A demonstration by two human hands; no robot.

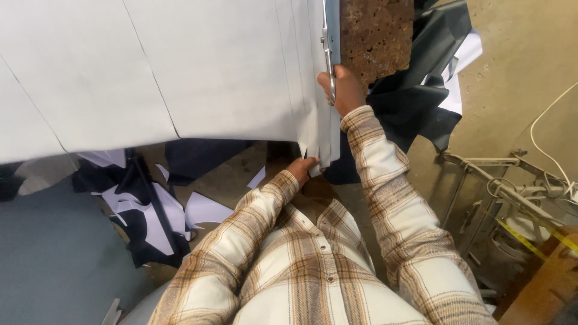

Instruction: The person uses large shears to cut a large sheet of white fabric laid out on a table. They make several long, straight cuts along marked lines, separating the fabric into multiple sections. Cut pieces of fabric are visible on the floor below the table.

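A large sheet of white material [198,66] lies over a table and hangs past its near edge. My right hand [344,89] grips a pair of metal scissors [328,51], blades pointing away from me along the sheet's right side. Narrow cut strips [322,141] hang down from the sheet's near right corner. My left hand [301,167] pinches the lower end of those strips, just below the table edge. Both arms wear a tan and cream plaid shirt.
A brown speckled table top [376,36] shows right of the sheet. Black and white offcuts [150,210] litter the floor at left, and black material [421,90] hangs at right. A metal frame with cables [506,192] stands at the right, on a concrete floor.
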